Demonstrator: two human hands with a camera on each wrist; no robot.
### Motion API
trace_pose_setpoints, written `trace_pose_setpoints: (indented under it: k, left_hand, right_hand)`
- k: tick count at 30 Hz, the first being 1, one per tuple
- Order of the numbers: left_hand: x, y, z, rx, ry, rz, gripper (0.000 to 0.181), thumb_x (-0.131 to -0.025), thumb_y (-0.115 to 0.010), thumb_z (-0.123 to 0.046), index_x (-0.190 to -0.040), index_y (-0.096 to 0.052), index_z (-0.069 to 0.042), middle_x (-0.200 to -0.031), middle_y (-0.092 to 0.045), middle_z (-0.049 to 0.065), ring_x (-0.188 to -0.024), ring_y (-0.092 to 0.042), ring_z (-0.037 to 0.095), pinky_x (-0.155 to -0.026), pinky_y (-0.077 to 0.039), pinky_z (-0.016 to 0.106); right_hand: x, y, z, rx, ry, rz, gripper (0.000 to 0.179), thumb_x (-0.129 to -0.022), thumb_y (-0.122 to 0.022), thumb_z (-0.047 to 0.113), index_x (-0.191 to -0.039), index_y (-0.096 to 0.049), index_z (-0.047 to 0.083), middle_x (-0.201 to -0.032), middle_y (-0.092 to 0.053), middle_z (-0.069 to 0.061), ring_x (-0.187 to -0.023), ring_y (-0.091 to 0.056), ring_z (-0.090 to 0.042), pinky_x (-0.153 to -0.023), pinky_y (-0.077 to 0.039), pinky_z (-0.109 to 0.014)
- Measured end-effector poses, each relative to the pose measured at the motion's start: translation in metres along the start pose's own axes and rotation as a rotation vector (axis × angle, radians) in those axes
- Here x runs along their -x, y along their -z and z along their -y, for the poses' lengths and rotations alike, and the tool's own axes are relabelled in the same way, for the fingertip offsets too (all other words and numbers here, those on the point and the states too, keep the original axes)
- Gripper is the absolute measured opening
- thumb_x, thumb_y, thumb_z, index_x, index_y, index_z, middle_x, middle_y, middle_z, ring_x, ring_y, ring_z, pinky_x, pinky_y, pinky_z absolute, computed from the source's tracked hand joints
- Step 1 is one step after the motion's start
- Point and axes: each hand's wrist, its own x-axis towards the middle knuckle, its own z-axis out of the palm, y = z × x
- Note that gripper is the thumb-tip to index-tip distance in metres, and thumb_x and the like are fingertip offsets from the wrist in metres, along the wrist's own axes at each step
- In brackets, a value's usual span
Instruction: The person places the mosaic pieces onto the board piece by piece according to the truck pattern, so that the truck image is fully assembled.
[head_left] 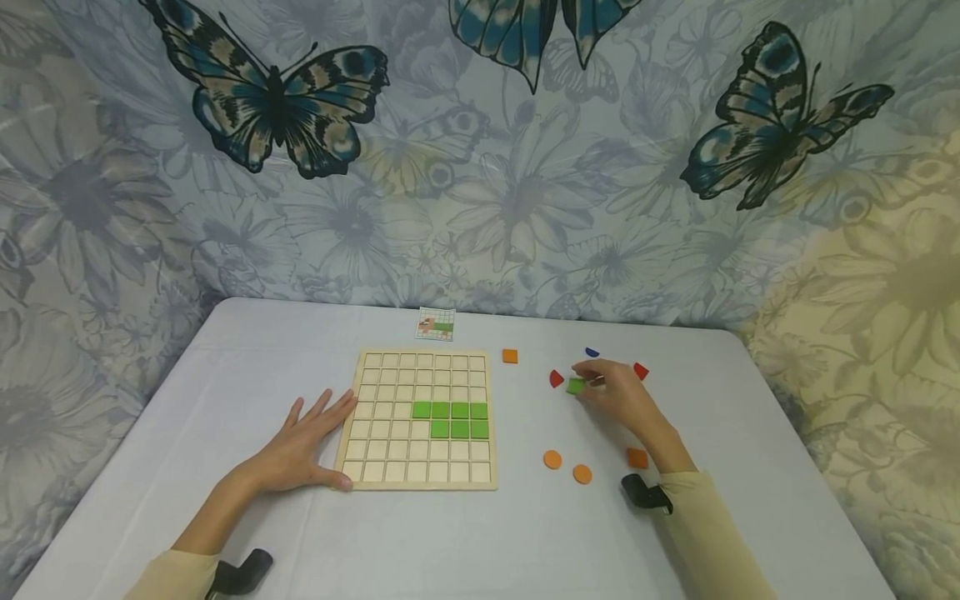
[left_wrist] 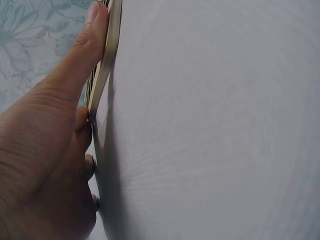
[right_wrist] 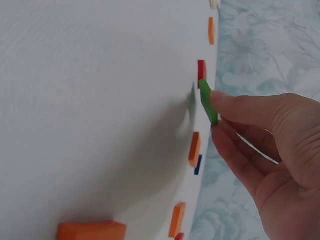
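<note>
In the head view a wooden grid board (head_left: pixel 420 488) lies on the table, with several green square tiles (head_left: pixel 459 419) in two rows at its right side. The upper row reaches one cell further left. My left hand (head_left: pixel 296 450) rests at the board's left edge, fingers spread; in the left wrist view its thumb (left_wrist: pixel 82 50) lies along the board's side. To the right of the board, my right hand (head_left: pixel 618 392) pinches a green tile (right_wrist: pixel 208 102) between thumb and fingertips, above the table. A red wedge-shaped piece (head_left: pixel 556 378) lies just left of that hand.
Orange squares (head_left: pixel 510 357) and orange discs (head_left: pixel 552 459) lie scattered right of the board. A blue piece (head_left: pixel 592 352) and another red piece (head_left: pixel 641 371) are near the right hand. A small printed card (head_left: pixel 436 324) lies behind the board, by the patterned wall.
</note>
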Motion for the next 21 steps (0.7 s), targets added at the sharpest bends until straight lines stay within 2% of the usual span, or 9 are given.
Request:
trace_pose_setpoints:
  k: [9,16,21]
  left_hand:
    - [-0.001,-0.002,0.003,-0.011,-0.004,-0.003,0.126,-0.058,-0.080,-0.067,-0.154,-0.028,-0.004,-0.161,-0.022,0.015,-0.147,-0.010,0.045,-0.114,0.005,0.065]
    - [-0.001,-0.003,0.005,-0.012,-0.009,-0.007,0.126,-0.058,-0.079,-0.068,-0.154,-0.028,-0.004,-0.161,-0.022,0.014,-0.147,-0.010,0.045,-0.114,0.005,0.065]
    - [-0.001,-0.003,0.004,-0.010,-0.007,-0.006,0.126,-0.057,-0.079,-0.068,-0.154,-0.028,-0.004,-0.161,-0.022,0.015,-0.147,-0.010,0.045,-0.114,0.005,0.065]
  right_hand:
    - [-0.003,-0.002,0.019,0.000,0.079,0.008,0.038,-0.081,-0.075,-0.004,-0.118,-0.067,-0.003,-0.111,-0.070,-0.016,-0.097,-0.067,-0.031,-0.087,-0.056,-0.045]
    - [-0.005,-0.008,0.028,-0.038,0.181,0.003,0.036,-0.079,-0.075,-0.009,-0.114,-0.067,-0.007,-0.106,-0.071,-0.017,-0.096,-0.067,-0.031,-0.085,-0.057,-0.043]
    - [-0.006,-0.014,0.036,-0.029,0.185,0.009,0.035,-0.080,-0.075,-0.007,-0.114,-0.068,-0.005,-0.108,-0.071,-0.016,-0.095,-0.068,-0.029,-0.085,-0.057,-0.042]
